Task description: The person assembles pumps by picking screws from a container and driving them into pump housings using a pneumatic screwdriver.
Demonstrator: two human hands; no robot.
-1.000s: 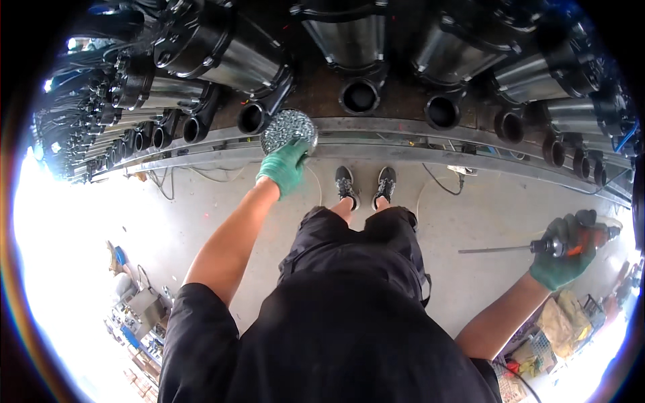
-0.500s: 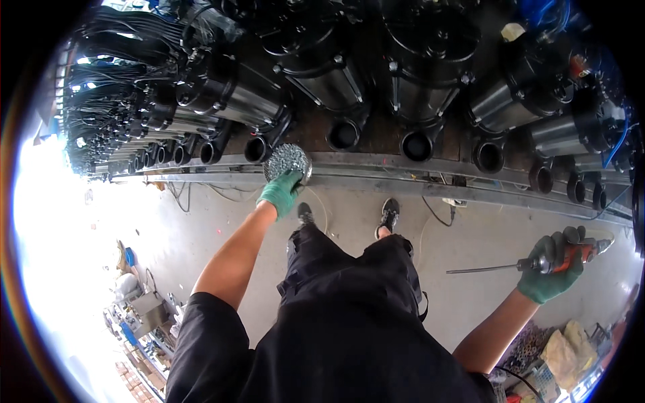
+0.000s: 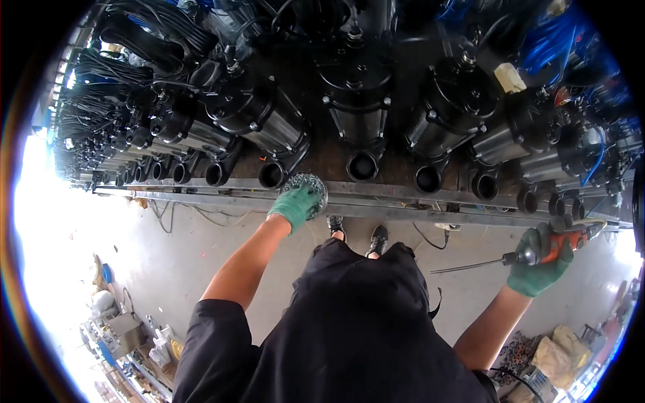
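Note:
My left hand [image 3: 295, 205], in a green glove, reaches over a round container of small silvery metal pieces [image 3: 316, 188] at the bench's front edge. Its fingers bend down among the pieces, and whatever they pinch is hidden. Off to the right, my gloved right hand [image 3: 537, 265] is wrapped round an orange power drill [image 3: 559, 246]. A long thin bit [image 3: 469, 266] points left from the drill, touching nothing. Just beyond the container stands a black-and-steel pump [image 3: 269, 124], its round outlet facing me.
More pumps [image 3: 356, 111] line the bench, with bundled black cables [image 3: 148, 33] behind. A metal rail [image 3: 403, 209] runs along the front. A cord with a plug [image 3: 440, 242] hangs below it. Cluttered shelving [image 3: 127, 336] is at lower left; a crate and bags [image 3: 557, 359] are at lower right.
My left hand has moved from the container's near edge farther over the metal pieces. The view has shifted, showing more of the bench. My right hand still holds the drill.

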